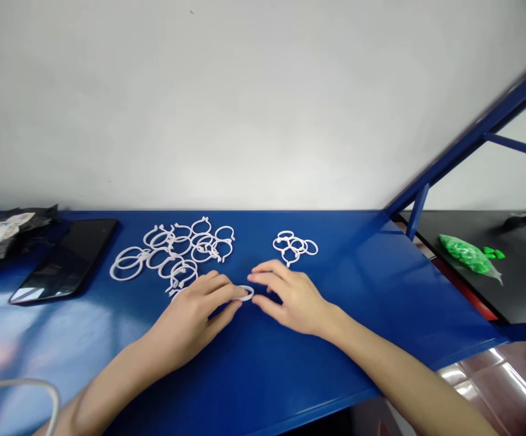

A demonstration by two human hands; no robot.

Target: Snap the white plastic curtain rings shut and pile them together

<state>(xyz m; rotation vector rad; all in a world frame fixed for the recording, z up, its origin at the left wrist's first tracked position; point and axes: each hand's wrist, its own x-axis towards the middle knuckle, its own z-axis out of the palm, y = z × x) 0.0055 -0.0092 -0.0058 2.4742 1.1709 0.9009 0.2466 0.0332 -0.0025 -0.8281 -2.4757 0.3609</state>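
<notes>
White ring (249, 297) between two hands above the blue table (263, 375), near-flat, broad face upward, wider side to side, left hand (203, 303) pinching its near edge, right hand's (294, 298) fingers parted beside it, white label (2, 229) over there unreadable

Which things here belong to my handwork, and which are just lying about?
Likely in use:
white ring at left hand
larger ring pile
smaller ring pile

Probably lying about:
black flat device
dark package
bag of green pieces
pale cable
</notes>
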